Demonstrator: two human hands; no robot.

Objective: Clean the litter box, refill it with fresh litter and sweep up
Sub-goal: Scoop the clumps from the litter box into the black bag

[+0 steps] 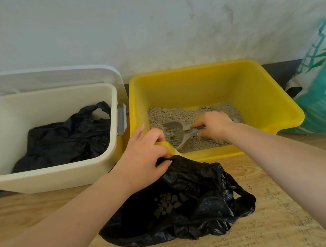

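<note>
A yellow litter box [204, 83] stands against the wall, holding a shallow layer of grey-beige litter [179, 115]. My right hand [214, 126] is closed on the handle of a grey slotted scoop [176, 133], whose bowl rests in the litter with some in it. My left hand [143, 155] grips the box's near left corner rim together with the edge of a black plastic bag [186, 204]. That bag lies open on the floor in front of the box, with dark clumps inside.
A cream bin [54, 177] with its white lid [54, 78] up stands left of the box, a black bag crumpled inside. A green-and-white litter sack [322, 92] leans at the right. Litter grains are scattered on the wooden floor [277, 222].
</note>
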